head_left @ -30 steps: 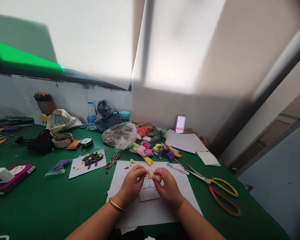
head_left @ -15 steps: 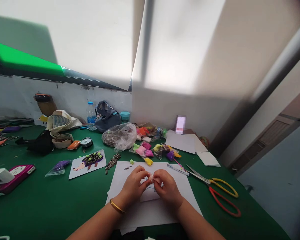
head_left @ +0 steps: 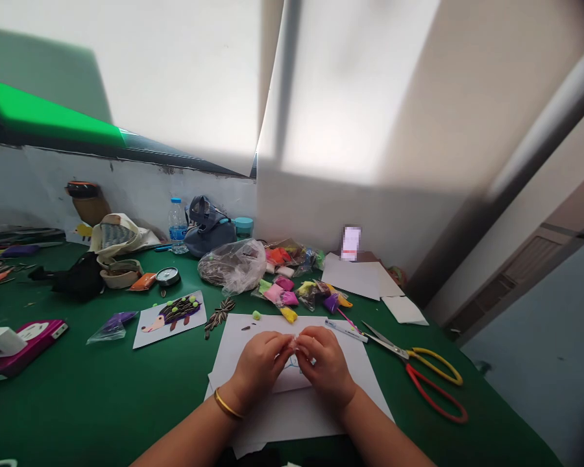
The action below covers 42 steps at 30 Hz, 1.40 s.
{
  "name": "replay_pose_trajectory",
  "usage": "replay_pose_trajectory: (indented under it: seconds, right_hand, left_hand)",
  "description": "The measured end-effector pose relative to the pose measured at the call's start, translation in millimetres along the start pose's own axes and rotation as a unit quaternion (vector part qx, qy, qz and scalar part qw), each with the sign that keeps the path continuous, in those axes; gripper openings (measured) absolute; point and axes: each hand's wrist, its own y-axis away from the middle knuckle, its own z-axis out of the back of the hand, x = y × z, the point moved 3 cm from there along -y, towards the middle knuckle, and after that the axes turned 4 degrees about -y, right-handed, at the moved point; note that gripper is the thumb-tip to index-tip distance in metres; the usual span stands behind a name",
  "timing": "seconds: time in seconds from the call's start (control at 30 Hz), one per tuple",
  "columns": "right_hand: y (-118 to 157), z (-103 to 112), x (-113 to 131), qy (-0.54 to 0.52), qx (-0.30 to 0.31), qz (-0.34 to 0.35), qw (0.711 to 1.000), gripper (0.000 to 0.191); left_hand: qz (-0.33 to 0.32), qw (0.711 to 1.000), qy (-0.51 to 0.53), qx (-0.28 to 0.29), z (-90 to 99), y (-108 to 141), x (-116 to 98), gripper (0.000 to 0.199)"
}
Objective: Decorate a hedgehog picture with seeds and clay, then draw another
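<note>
Over white paper [head_left: 253, 415] on the green table, my two hands meet fingertip to fingertip. My left hand [head_left: 263, 363], with a gold bangle at the wrist, pinches a small pale pink piece [head_left: 293, 344]. My right hand [head_left: 327, 364] pinches at the same piece from the other side; the fingers cover most of it. Below them a smaller sheet [head_left: 292, 383] shows part of a blue line drawing. A light green lump [head_left: 256, 315] and dark seeds [head_left: 246, 327] lie on the paper beyond my left hand.
Open scissors [head_left: 409, 353] lie at the right, near a marker [head_left: 346, 330]. Bagged coloured clay [head_left: 279, 293] and a bag of seeds [head_left: 233, 266] sit behind the paper. A hedgehog picture [head_left: 170, 318], purple bag [head_left: 113, 326] and magenta box [head_left: 26, 347] are at the left.
Both hands have turned slightly, and their fingertips have closed more tightly round the pale piece, so less of it shows.
</note>
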Motion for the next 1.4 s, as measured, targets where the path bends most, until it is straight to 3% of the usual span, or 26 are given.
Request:
replay_pose_trajectory:
  seconds: [0.17,0.4,0.67,0.97,1.4]
  right_hand:
    - [-2.1,2.9,4.9,0.006,-0.019,0.002,1.000,0.013]
    - [-1.6,5.6,1.7,-0.015,-0.044,-0.012,0.999,0.013]
    - [-2.6,4.4,6.8,0.048,-0.029,0.035,0.998,0.012]
    - [-2.5,0.2,13.7,0.076,-0.009,0.029,0.997,0.010]
    - [-3.9,1.3,10.1,-0.022,0.012,-0.005,1.000,0.014]
  left_hand:
    - [-0.011,1.000,-0.002,0.001,1.0,-0.4,-6.4,0.015]
    - [0.051,0.996,0.074,-0.001,3.9,-1.8,-3.7,0.011]
    - [0.075,0.993,0.086,0.027,-2.4,0.1,2.9,0.010]
    - [0.043,0.994,0.095,0.042,-1.7,-0.3,0.3,0.012]
    - [0.106,0.979,0.169,0.041,-1.2,-0.4,-1.0,0.012]
